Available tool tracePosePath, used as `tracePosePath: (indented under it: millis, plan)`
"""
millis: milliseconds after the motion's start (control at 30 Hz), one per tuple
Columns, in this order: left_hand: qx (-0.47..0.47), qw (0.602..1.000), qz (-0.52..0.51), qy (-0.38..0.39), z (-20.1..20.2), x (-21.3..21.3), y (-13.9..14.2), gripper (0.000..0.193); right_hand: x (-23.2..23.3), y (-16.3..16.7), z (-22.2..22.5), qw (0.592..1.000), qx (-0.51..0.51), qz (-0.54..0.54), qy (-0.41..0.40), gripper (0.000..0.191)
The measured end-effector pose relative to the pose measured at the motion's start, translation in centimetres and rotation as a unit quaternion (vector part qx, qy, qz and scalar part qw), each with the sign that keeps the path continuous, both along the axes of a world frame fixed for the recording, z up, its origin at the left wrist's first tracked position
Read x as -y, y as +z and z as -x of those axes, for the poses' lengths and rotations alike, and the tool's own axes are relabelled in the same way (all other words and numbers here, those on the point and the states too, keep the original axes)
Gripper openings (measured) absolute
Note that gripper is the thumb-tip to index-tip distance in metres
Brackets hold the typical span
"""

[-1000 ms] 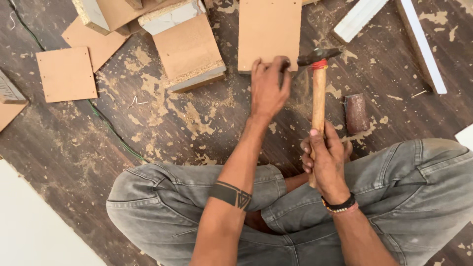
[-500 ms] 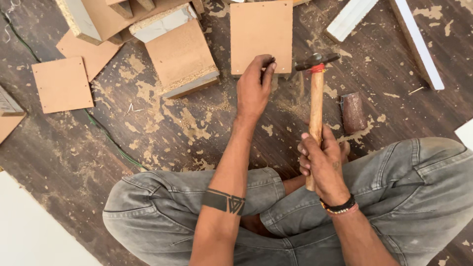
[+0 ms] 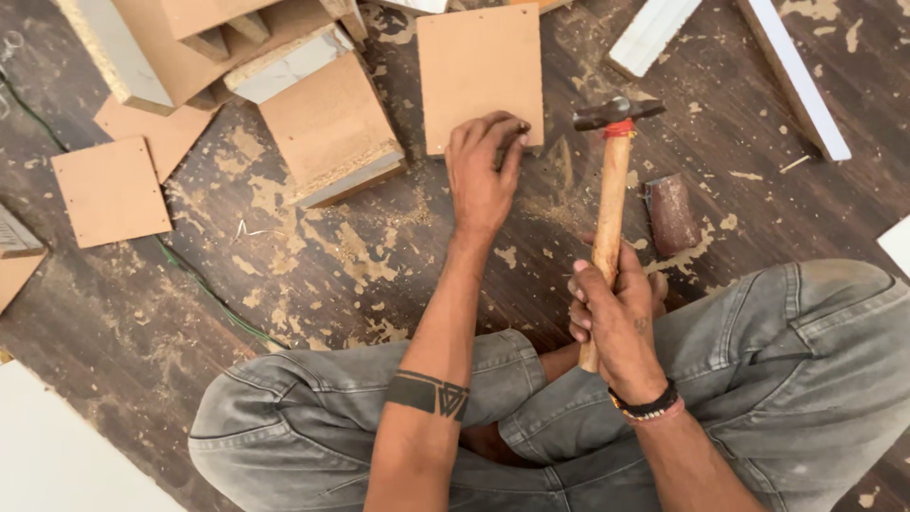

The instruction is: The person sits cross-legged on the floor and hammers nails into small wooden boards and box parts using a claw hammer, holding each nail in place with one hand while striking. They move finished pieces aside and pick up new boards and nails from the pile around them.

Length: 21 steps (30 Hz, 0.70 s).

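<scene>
While the person is sitting cross-legged on the dusty wooden floor (image 3: 284, 313), the square brown board (image 3: 479, 71) is lying flat just ahead of the knees, close enough for both arms to be reaching it without leaning. The left hand (image 3: 483, 175) is resting on the near right corner of that board, its fingers (image 3: 507, 142) curled and pinched together at the very edge. Something small may be pinched there, but it is too small to tell; the grip looks like one meant for steadying a thing upright and pinning the board so it is not sliding on the sawdust.

Just to the right of the board, the hammer (image 3: 611, 199) is standing nearly upright in the air, its dark metal head level with the board's near edge and its wooden handle running back toward the lap. The right hand (image 3: 616, 318) is wrapped fully around the lower end of the handle, fingers closed tight, which is giving a long lever and keeping the head poised beside the pinched corner.

Right of the board, past the hammer, a small dark reddish block (image 3: 671, 213) is lying on the floor. Left of the board, a thicker chipboard slab (image 3: 327, 128) is lying tilted against more offcuts, and farther left a thin square panel (image 3: 112, 190) is lying flat. Beyond the board's far right, white strips (image 3: 791, 76) are lying at a slant.
</scene>
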<state>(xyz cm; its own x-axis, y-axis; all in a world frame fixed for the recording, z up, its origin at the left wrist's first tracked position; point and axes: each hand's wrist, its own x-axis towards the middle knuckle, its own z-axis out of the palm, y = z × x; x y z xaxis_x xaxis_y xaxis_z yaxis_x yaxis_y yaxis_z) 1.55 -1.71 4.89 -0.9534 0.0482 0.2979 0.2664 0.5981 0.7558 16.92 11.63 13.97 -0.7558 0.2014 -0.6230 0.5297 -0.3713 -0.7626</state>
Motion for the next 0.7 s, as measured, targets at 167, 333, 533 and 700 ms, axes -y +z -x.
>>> tracePosePath:
  millis: [167, 333, 533, 700]
  plan:
    - [0.021, 1.000, 0.002, 0.008, 0.1, -0.2, -0.2, 0.017, 0.1, 0.1, 0.2, 1.000, 0.011, 0.025, 0.009, 0.040]
    - [0.027, 1.000, 0.011, 0.008, 0.1, -0.5, -0.5, 0.016, 0.3, 0.4, 0.0, 1.000, 0.011, 0.019, 0.020, 0.043]
    - [0.032, 0.999, 0.024, 0.012, 0.2, -0.6, -0.9, 0.015, 0.1, -0.1, -0.2, 1.000, -0.001, 0.006, 0.027, 0.045]
    - [0.014, 0.999, 0.045, 0.007, 0.2, -0.5, -1.1, 0.015, 0.3, -0.7, -0.5, 0.998, -0.037, -0.042, 0.032, 0.047]
